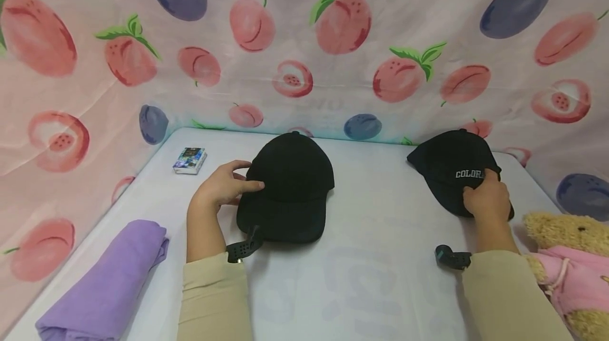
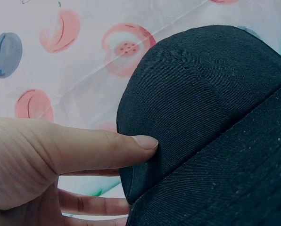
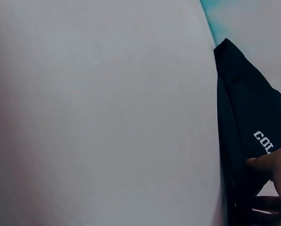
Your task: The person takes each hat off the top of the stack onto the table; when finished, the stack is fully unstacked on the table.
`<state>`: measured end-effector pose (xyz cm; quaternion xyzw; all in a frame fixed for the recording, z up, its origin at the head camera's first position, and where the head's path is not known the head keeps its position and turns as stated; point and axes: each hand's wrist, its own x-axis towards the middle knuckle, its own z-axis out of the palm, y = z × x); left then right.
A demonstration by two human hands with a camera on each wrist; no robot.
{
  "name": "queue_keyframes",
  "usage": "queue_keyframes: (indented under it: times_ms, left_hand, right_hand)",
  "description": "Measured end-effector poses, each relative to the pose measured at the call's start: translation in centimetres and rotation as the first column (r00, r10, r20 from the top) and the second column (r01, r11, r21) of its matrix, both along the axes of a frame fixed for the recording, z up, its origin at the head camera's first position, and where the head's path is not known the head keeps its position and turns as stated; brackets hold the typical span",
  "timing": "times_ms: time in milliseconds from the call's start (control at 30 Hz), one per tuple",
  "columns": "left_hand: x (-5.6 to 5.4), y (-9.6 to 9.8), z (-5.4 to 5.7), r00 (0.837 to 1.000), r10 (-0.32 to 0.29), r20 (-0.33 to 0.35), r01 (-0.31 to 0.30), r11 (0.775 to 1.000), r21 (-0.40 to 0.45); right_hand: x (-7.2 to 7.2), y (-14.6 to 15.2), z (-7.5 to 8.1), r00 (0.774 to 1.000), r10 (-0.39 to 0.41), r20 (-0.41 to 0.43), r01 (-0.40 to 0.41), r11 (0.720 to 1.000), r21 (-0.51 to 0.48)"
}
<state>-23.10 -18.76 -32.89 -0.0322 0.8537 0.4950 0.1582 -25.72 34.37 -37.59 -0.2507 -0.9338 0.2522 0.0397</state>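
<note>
A plain black baseball cap sits on the white table with its brim toward me. My left hand grips its left side, the thumb across the crown and the other fingers partly hidden beyond the edge. At the back right is a second black baseball cap, with white letters beginning "COLOR" and the rest covered by a finger. My right hand holds this one near its lower right side, thumb on the front beside the brim. In the right wrist view, that hand shows only at the right edge.
A folded purple cloth lies at the front left. Behind it, near the left edge, is a small patterned box. On the right sits a teddy bear in a pink top, close to my right forearm. Fruit-print fabric walls the back and sides.
</note>
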Motion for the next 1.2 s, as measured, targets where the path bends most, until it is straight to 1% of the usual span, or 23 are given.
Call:
queue_keyframes:
  times_ms: [200,533,767,867,1000,1200]
  left_hand:
    - [0.1,-0.1,-0.1,1.0,0.001,0.009,-0.001,1.0,-0.02]
    - [-0.1,0.0,-0.5,1.0,0.009,0.011,-0.009,1.0,-0.018]
    - [-0.1,0.4,-0.6,1.0,0.011,0.007,-0.011,1.0,-0.019]
    - [0.0,0.5,-0.7,1.0,0.013,0.009,-0.013,1.0,-0.021]
    - [-0.1,0.5,-0.7,1.0,0.009,0.01,-0.009,1.0,-0.022]
    - [-0.3,0.3,-0.3,1.0,0.008,-0.011,-0.008,0.999,-0.037]
  right_hand:
    - [-0.2,0.5,-0.1,1.0,0.005,-0.007,-0.004,1.0,0.006]
    - [-0.5,1.8,0.2,0.999,-0.034,0.023,0.034,0.999,0.0]
    - [-0.4,2.7,-0.7,0.998,-0.058,-0.035,0.057,0.998,-0.035]
    - [-0.2,3.1,-1.0,0.997,-0.065,-0.048,0.063,0.997,-0.035]
    - [-0.3,3.5,-1.0,0.995,-0.081,-0.054,0.08,0.996,-0.027]
    - [-1.2,4.0,-0.7,0.991,-0.11,-0.076,0.105,0.992,-0.066]
